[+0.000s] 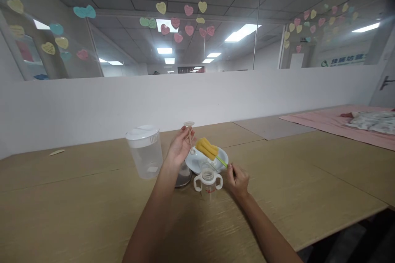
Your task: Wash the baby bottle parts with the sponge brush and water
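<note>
My left hand (180,144) is closed on a bottle nipple (189,123) with a thin straw below it, which ends in a small round weight (193,151). A sponge brush (207,148) with a yellow head and green handle is gripped in my right hand (238,181), its head just right of the straw. Below the brush stands a clear baby bottle (208,191) with two white side handles, its neck uncapped. Behind the bottle is a pale, shallow bowl (222,157) with clear pieces in it, partly hidden by the brush and bottle.
A clear pitcher (145,158) with a white lid stands left of my left hand. A dark round dish (183,176) sits partly behind my left forearm. A small flat piece (57,152) lies far left. Pink cloth (327,121) covers the table's right back.
</note>
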A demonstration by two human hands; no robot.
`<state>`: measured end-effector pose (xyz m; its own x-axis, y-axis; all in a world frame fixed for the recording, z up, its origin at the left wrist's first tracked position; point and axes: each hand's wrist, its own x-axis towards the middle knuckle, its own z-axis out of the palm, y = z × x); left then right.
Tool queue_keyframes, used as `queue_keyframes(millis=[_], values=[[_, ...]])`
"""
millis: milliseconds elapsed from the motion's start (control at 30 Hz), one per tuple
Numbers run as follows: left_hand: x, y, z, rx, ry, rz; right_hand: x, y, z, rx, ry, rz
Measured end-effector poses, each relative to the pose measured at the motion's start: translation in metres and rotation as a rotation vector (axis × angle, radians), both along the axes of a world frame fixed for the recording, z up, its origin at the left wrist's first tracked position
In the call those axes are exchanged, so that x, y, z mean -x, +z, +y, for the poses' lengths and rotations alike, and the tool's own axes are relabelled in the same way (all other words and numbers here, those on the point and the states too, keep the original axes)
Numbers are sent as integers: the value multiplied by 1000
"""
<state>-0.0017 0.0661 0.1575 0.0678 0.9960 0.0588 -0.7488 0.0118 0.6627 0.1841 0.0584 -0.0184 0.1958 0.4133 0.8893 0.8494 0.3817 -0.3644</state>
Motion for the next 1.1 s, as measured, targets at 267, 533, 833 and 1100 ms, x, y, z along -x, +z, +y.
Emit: queue_keyframes(millis=[267, 533, 833, 1100], values=[[-5, -10, 7, -156, 37, 26, 3, -2, 3, 110, -45, 82], [-13, -6, -4, -53, -66, -115, 6, -4, 3, 62, -11, 63], [-19, -8, -5, -125, 7, -145, 6, 8, -3, -263, -2, -105], [-14, -2, -7, -112, 95, -215, 3, 7, -2, -275, -32, -146]])
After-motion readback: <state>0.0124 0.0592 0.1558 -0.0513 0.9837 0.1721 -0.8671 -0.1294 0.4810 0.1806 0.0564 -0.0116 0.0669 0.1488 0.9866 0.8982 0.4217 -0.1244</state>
